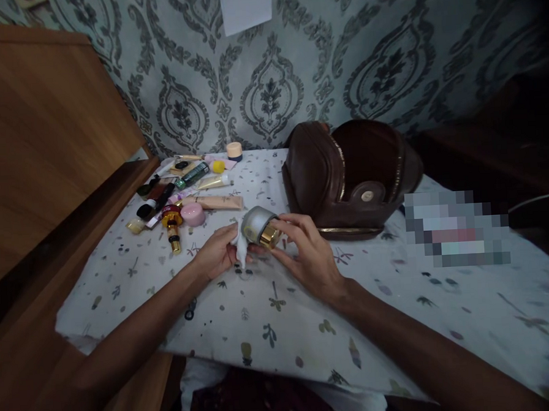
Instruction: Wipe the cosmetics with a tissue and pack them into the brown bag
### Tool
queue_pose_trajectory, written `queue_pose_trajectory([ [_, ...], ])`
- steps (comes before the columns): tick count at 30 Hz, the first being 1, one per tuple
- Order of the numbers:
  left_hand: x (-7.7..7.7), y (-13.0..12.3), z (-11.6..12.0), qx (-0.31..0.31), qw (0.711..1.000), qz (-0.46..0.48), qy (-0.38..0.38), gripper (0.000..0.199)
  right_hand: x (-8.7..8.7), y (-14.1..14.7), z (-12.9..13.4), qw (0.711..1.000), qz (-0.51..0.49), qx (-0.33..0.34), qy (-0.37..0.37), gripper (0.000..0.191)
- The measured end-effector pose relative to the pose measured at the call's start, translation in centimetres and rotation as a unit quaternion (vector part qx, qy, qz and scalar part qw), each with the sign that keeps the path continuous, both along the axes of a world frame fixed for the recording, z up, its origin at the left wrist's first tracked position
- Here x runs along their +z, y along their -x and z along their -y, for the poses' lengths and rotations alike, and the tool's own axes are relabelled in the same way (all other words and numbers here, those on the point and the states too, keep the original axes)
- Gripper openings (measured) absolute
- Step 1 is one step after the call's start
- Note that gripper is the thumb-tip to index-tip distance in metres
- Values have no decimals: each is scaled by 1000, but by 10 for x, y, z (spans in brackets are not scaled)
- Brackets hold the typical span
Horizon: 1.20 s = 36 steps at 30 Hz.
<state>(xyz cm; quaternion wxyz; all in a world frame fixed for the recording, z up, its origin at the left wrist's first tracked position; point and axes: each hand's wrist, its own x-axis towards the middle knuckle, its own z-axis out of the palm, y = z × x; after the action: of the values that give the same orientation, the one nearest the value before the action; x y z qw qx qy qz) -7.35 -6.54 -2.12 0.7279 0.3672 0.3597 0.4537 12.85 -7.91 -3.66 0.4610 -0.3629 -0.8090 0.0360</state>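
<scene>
My right hand (311, 259) grips a rounded grey bottle (257, 222) by its gold cap (270, 235) end, thumb and fingers on either side. The bottle lies on its side above the cloth, with its base toward the left. A white wipe or tissue (240, 247) hangs from the fingers of my left hand (218, 252) and touches the base of the bottle. To the left of the hands are a pink jar (193, 214), a beige tube (219, 202) and a small gold and amber bottle (172, 226).
Behind my right hand stands an open brown leather bag (312, 167). Several cosmetics, including a green bottle (192, 175) and a peach-lidded jar (234, 151), lie at the back left. A wooden panel (45, 138) borders the patterned tablecloth (282, 346). One item at right is blurred out.
</scene>
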Motion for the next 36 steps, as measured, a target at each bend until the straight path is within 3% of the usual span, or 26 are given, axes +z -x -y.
queue_pose_trajectory([
  [3, 2, 1, 0, 11, 1000, -6, -14, 32, -1, -1, -1, 997, 26, -15, -65, 40],
  [5, 2, 2, 0, 25, 999, -16, -22, 40, -2, 0, -2, 997, 20, -14, -70, 40],
  [8, 1, 3, 1, 62, 996, -38, -46, 51, -2, 1, -4, 999, -26, 14, -27, 41],
  [11, 1, 5, 2, 118, 986, -67, -95, 50, -2, 3, -5, 991, -95, 59, 67, 46],
  [13, 2, 7, 3, 140, 977, -93, -129, 44, -1, 5, -4, 969, -150, 105, 167, 51],
  [17, 5, 11, 2, 147, 963, -144, -172, 35, 0, 9, -2, 881, -254, 183, 355, 52],
  [19, 7, 12, 2, 140, 959, -163, -185, 34, 0, 10, -3, 849, -297, 187, 394, 51],
  [22, 10, 13, 4, 95, 963, -180, -174, 34, -3, 9, -7, 830, -347, 172, 402, 51],
  [25, 13, 13, 7, 67, 979, -156, -117, 37, -3, 8, -11, 833, -358, 142, 398, 51],
  [29, 14, 12, 8, 99, 987, -122, -46, 51, -1, 8, -9, 854, -312, 149, 390, 56],
  [33, 13, 8, 6, 123, 979, -158, -43, 55, 8, 8, -3, 858, -274, 191, 389, 55],
  [36, 12, 6, 5, 104, 968, -221, -57, 50, 27, -1, 0, 870, -275, 193, 361, 54],
])
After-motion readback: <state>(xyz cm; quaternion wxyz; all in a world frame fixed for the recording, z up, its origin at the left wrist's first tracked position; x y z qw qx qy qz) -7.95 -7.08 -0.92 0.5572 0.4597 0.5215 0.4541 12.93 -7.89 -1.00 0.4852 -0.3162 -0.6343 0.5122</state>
